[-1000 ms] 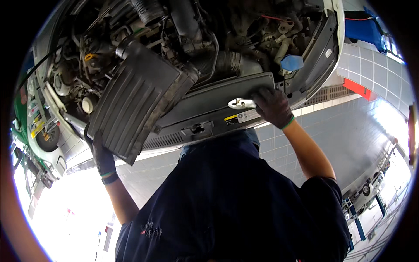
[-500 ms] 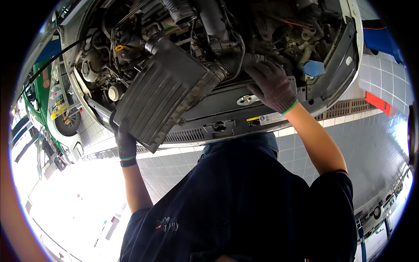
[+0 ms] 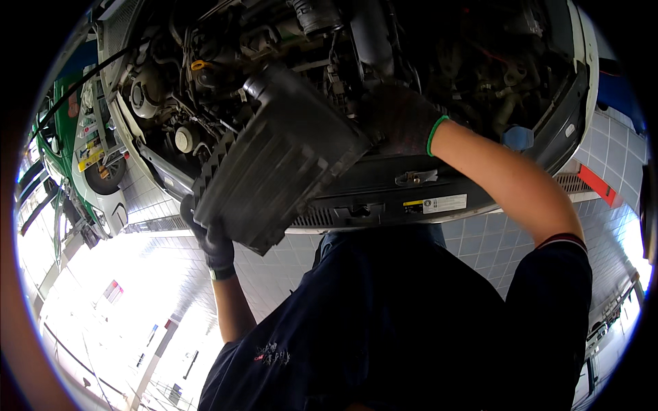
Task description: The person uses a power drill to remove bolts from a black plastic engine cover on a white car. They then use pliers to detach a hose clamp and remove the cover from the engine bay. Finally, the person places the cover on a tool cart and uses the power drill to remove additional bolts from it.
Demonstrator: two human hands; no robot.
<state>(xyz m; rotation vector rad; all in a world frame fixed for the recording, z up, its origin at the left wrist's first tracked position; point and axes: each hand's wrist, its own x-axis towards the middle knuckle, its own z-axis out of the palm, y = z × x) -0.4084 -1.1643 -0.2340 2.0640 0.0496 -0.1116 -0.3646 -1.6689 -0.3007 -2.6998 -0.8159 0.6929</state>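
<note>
A black ribbed plastic air filter housing (image 3: 271, 161) lies tilted above the front of the engine bay (image 3: 226, 51). My left hand (image 3: 214, 241), in a dark knit glove, is closed on its near left corner, with the fingers partly under the edge. My right hand (image 3: 406, 122), in a dark glove with a green cuff, reaches to the right end of the housing. Its fingers sink into shadow there, so their grip is hidden. A round spout (image 3: 255, 88) sticks out at the housing's far end. Beyond it is a corrugated black hose (image 3: 317, 15).
The front panel (image 3: 370, 211) of the car, with its latch (image 3: 416, 178), runs between me and the engine. A blue cap (image 3: 518, 137) stands at the right, a yellow ring handle (image 3: 200, 65) at the left. A green and white vehicle (image 3: 103, 198) is parked at the far left.
My right hand has moved left and farther in, from the hose to the housing's right end. The housing looks tilted differently, its near left side lifted. The view has shifted slightly.
</note>
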